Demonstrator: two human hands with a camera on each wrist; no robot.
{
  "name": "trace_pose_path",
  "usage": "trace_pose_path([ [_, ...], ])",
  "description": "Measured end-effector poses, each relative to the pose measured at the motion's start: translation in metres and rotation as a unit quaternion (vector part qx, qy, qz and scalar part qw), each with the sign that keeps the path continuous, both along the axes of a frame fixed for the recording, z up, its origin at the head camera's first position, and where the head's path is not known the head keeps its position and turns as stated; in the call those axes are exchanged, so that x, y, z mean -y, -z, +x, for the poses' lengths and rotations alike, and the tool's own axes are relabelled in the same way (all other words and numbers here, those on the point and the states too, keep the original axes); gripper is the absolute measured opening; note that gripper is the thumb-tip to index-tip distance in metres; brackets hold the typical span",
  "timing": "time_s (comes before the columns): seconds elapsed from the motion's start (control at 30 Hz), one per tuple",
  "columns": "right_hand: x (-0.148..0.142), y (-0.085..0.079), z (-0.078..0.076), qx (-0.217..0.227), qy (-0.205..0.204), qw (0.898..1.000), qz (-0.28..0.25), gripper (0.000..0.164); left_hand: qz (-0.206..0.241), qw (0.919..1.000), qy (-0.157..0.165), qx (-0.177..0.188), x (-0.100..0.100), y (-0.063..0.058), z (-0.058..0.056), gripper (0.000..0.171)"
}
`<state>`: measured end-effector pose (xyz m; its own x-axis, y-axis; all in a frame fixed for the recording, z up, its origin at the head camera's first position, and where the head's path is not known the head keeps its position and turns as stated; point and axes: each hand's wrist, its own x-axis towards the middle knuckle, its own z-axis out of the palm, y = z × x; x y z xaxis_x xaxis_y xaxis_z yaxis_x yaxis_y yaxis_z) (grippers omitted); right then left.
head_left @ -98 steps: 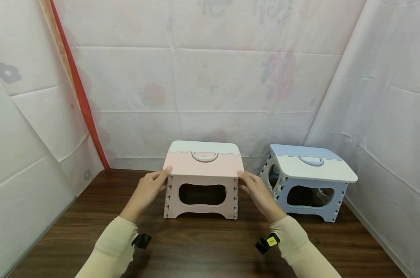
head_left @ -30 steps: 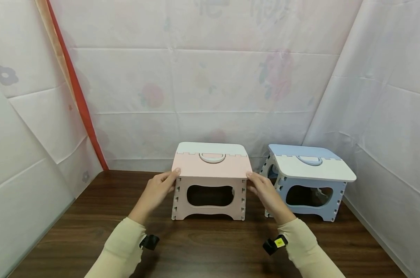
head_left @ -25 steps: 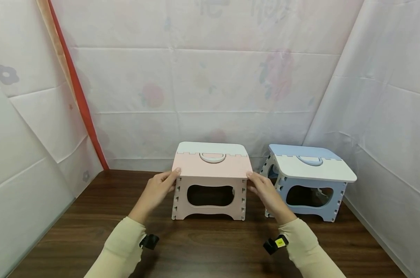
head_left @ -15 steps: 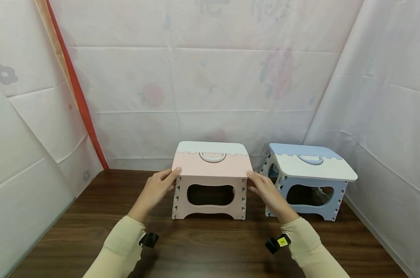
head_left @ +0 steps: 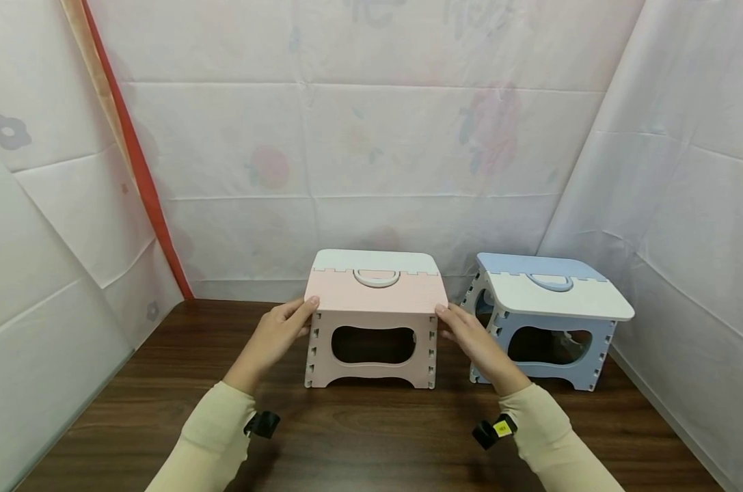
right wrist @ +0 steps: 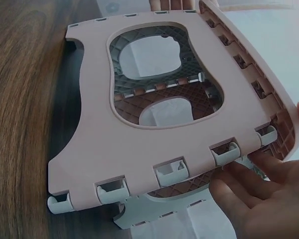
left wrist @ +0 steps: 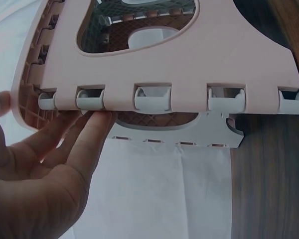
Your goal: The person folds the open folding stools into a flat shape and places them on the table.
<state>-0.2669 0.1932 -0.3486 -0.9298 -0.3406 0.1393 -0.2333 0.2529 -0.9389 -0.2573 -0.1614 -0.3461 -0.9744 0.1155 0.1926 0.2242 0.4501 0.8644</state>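
**Pink stool standing gripped at its 2 front corners**

The left hand is grasping the pink stool's left front corner, its thumb pressing on the rim of the top and its fingers reaching beneath, touching the hinged edge. The right hand is grasping the right front corner likewise. The pink stool is standing upright on the brown wooden surface, directly between the 2 hands, its front panel facing the person. Its white handle is lying midway across the top, touched by neither hand. The wrist views are showing 5 white hinge pieces along each side. A blue-and-white stool is standing at an angle just beyond the right hand. Patterned white cloth is hanging behind.
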Motion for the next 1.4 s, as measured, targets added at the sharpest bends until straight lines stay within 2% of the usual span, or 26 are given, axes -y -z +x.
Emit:
trace_pose_path([
  [0.17, -0.001, 0.002, 0.001, -0.006, 0.021, 0.998, 0.051, 0.067, 0.009, 0.9995, 0.031, 0.001, 0.004, 0.003, 0.002, 0.071],
  [0.33, -0.001, 0.006, 0.002, -0.019, 0.044, 0.994, 0.098, 0.07, 0.013, 0.9988, 0.048, 0.0, 0.006, 0.004, 0.004, 0.068],
  [0.57, 0.0, 0.011, 0.004, -0.002, 0.071, 0.988, 0.134, 0.079, -0.037, 0.9984, 0.034, 0.026, 0.014, 0.014, 0.006, 0.074],
  [0.73, -0.001, 0.013, 0.006, -0.004, 0.072, 0.985, 0.158, 0.085, -0.065, 0.9972, 0.03, 0.021, 0.019, 0.021, 0.008, 0.075],
  [1.1, -0.004, 0.024, 0.002, -0.006, 0.071, 0.986, 0.152, 0.08, -0.101, 0.9947, 0.013, 0.018, 0.018, 0.028, 0.006, 0.077],
  [1.4, -0.004, 0.037, 0.001, -0.014, 0.083, 0.978, 0.191, 0.079, -0.1, 0.994, 0.018, 0.041, 0.014, 0.037, 0.007, 0.082],
])
